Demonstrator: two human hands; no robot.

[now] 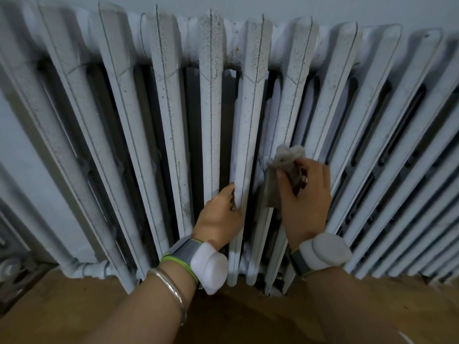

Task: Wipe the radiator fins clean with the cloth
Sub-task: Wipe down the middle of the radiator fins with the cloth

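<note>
The right hand (304, 194) fingers pinch the gray cloth (285, 167); left hand (219, 214) grips a radiator fin (244, 145), so rub slowly down each side

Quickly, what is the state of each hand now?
Left hand: closed around the edge of a radiator fin, no cloth in it.
Right hand: closed, holding the grey cloth against the fins.

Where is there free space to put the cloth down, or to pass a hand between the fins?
The wooden floor in front of the radiator is bare left of the forearms. Dark gaps between fins stand open above the left hand. It is crowded where the right hand holds the cloth against the fins.
</note>
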